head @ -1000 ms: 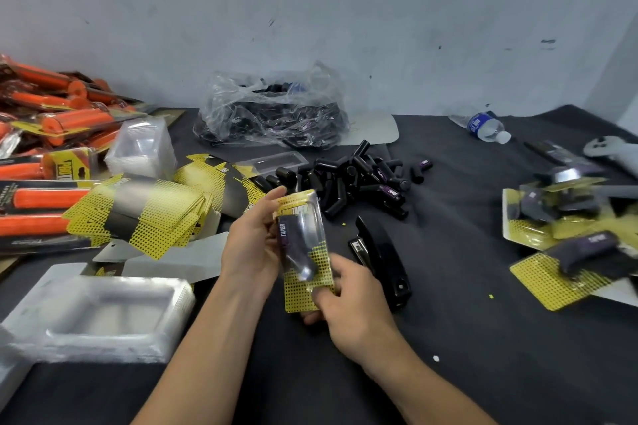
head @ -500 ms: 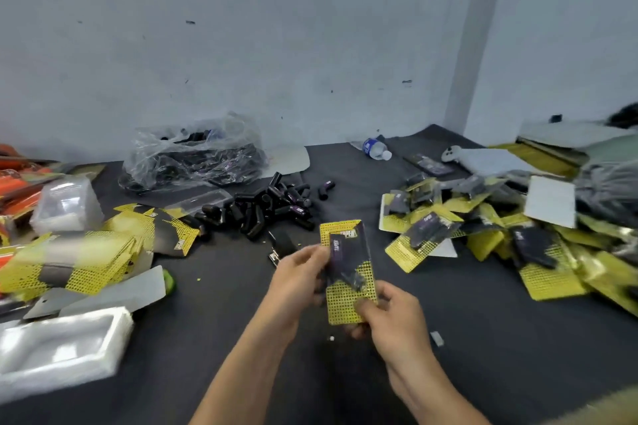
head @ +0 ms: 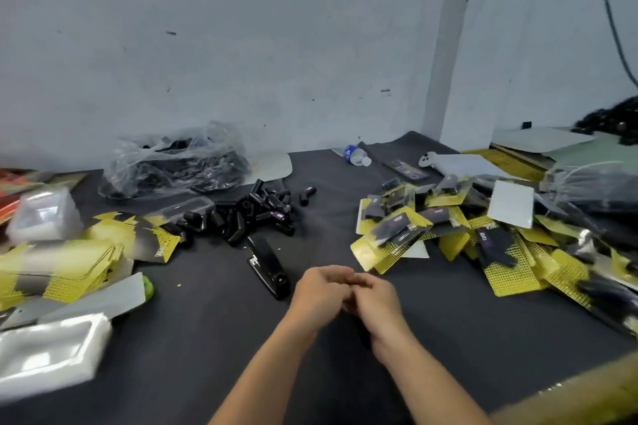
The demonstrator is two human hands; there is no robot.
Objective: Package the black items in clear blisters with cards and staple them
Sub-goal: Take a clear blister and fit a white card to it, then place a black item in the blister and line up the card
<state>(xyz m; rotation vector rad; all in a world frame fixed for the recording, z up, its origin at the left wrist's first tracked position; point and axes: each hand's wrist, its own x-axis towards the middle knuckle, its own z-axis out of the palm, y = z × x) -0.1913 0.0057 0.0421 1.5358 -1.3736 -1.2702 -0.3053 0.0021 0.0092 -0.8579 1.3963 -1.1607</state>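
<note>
My left hand [head: 321, 291] and my right hand [head: 374, 298] meet over the dark table, fingers loosely curled and touching each other, with nothing visible in them. A black stapler [head: 267, 267] lies just left of my left hand. Behind it sits a heap of loose black items [head: 248, 214]. A pile of finished yellow-carded blister packs [head: 483, 238] spreads out on the right. Yellow cards [head: 58, 269] are stacked at the left, with a stack of clear blisters [head: 45, 214] behind them.
A clear plastic bag of black items [head: 176, 162] lies by the wall. A water bottle [head: 357, 155] and a white controller [head: 428, 159] sit at the back right. White trays [head: 48, 352] lie at the near left.
The carded blister pack that both hands held is no longer in them. The view has swung right and up, showing the pile of finished packs.
</note>
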